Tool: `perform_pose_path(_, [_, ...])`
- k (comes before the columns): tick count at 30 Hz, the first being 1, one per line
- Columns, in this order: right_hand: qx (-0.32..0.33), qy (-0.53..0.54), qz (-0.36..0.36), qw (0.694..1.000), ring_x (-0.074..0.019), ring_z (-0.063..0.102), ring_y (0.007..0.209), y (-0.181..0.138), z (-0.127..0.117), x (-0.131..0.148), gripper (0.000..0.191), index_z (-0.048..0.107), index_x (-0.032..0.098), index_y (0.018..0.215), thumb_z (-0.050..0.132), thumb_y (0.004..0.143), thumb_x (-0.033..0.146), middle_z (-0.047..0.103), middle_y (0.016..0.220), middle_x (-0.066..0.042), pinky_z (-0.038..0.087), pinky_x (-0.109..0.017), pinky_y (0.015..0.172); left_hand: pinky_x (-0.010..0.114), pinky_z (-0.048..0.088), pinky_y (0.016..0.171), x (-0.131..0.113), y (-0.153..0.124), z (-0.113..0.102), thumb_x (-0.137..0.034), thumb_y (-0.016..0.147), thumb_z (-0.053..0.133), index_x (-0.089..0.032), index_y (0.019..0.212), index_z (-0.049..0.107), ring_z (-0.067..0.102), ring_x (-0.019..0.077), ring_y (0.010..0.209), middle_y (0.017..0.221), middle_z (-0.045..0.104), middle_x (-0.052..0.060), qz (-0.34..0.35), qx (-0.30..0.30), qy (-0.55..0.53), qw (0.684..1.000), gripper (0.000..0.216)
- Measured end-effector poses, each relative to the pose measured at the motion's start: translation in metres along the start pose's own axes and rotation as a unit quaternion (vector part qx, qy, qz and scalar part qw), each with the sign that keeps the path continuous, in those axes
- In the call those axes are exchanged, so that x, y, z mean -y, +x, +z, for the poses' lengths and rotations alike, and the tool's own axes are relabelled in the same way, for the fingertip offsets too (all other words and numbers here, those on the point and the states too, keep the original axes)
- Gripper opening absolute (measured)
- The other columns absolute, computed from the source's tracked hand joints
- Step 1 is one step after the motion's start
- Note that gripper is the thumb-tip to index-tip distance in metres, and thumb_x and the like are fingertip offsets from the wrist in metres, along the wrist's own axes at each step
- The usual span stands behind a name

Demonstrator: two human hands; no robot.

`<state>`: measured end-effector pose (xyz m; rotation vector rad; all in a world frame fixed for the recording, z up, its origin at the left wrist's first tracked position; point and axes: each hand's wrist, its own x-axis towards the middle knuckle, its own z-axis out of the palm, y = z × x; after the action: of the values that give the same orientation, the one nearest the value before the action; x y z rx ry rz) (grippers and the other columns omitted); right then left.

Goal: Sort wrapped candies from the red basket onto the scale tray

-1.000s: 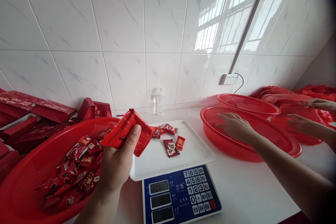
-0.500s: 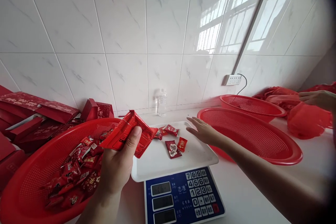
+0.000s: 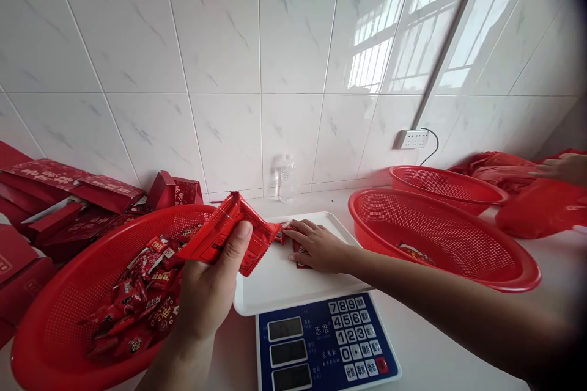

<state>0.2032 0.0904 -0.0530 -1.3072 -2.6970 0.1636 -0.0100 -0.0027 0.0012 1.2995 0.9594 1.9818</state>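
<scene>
My left hand (image 3: 208, 287) is closed round a red foil packet (image 3: 229, 232), holding it up over the edge of the left red basket (image 3: 59, 311), which is filled with several red wrapped candies (image 3: 137, 299). My right hand (image 3: 316, 245) lies palm down on the white tray (image 3: 275, 284) of the scale, fingers curled over the small red candies there. One candy shows under its fingers.
The blue scale keypad (image 3: 321, 345) sits at the front. Two red mesh baskets (image 3: 440, 238) stand at the right, the nearer holding a candy. Another person's hand (image 3: 566, 168) rests on red bags (image 3: 536, 208) far right. Red boxes (image 3: 55, 195) pile up left; a bottle (image 3: 287, 180) by the wall.
My right hand has moved left from the right basket onto the scale tray and covers the candies. The left hand keeps holding the packet.
</scene>
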Motion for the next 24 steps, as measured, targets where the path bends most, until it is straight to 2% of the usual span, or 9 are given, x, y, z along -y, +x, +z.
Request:
perform_pose_path(3, [-0.031,-0.014,0.011,0.999,-0.0357,0.053,0.121,0.002,0.003,-0.001,0.051,0.051,0.025,0.143,0.055,0.096,0.044,0.056,0.136,-0.016,0.046,-0.053,0.097,0.035,0.059,0.071,0.001,-0.002,0.001,-0.046,0.073,0.079,-0.024,0.059,0.067,0.068,0.0250,0.079,0.056,0.060,0.000,-0.010,0.013,-0.009,1.000,0.028])
perform_pose_path(6, [-0.055,-0.015,0.029,0.998,-0.0270,0.066,0.093,0.005,0.006,-0.006,0.040,0.058,0.021,0.132,0.054,0.096,0.038,0.061,0.126,-0.015,0.052,-0.042,0.081,0.036,0.059,0.072,0.000,-0.003,0.001,-0.044,0.073,0.080,-0.025,0.056,0.064,0.068,0.0256,0.080,0.052,0.055,-0.001,-0.012,0.017,-0.016,1.000,0.029])
perform_pose_path(8, [-0.075,-0.011,0.034,0.997,-0.0216,0.067,0.078,0.006,0.007,-0.009,0.031,0.063,0.020,0.122,0.052,0.097,0.034,0.065,0.115,-0.013,0.052,-0.037,0.073,0.036,0.059,0.073,-0.002,-0.003,0.001,-0.043,0.072,0.080,-0.024,0.058,0.065,0.068,0.0261,0.081,0.053,0.056,-0.001,-0.013,0.018,-0.018,1.000,0.028])
perform_pose_path(12, [-0.117,-0.006,0.027,0.993,-0.0223,0.068,0.081,0.005,0.004,-0.013,0.025,0.065,0.019,0.111,0.052,0.096,0.033,0.072,0.097,-0.009,0.051,-0.034,0.073,0.037,0.059,0.075,-0.003,-0.001,-0.001,-0.044,0.071,0.080,-0.024,0.063,0.067,0.068,0.0271,0.084,0.059,0.061,0.000,-0.016,0.014,-0.019,1.000,0.024])
perform_pose_path(15, [-0.162,-0.004,0.051,0.985,-0.0224,0.069,0.083,-0.002,-0.008,-0.021,0.027,0.064,0.021,0.113,0.050,0.096,0.036,0.074,0.097,-0.008,0.051,-0.034,0.075,0.037,0.060,0.073,-0.002,-0.001,-0.001,-0.045,0.072,0.079,-0.024,0.065,0.069,0.069,0.0263,0.082,0.060,0.063,0.000,-0.012,0.014,-0.015,1.000,0.024])
perform_pose_path(20, [-0.211,-0.022,0.174,0.962,-0.0241,0.071,0.086,-0.027,-0.040,-0.056,0.034,0.060,0.021,0.120,0.046,0.096,0.040,0.075,0.098,-0.008,0.051,-0.034,0.072,0.035,0.061,0.071,-0.003,-0.001,0.000,-0.044,0.075,0.078,-0.025,0.064,0.069,0.069,0.0243,0.076,0.055,0.059,-0.001,0.018,0.014,-0.007,1.000,0.024])
perform_pose_path(24, [-0.193,-0.055,0.292,0.935,-0.0283,0.071,0.085,-0.053,-0.056,-0.091,0.034,0.060,0.020,0.121,0.041,0.097,0.038,0.075,0.096,-0.010,0.048,-0.034,0.062,0.035,0.061,0.070,-0.002,-0.002,0.001,-0.045,0.074,0.078,-0.025,0.058,0.065,0.069,0.0242,0.076,0.051,0.054,-0.002,0.009,0.020,-0.018,1.000,0.029])
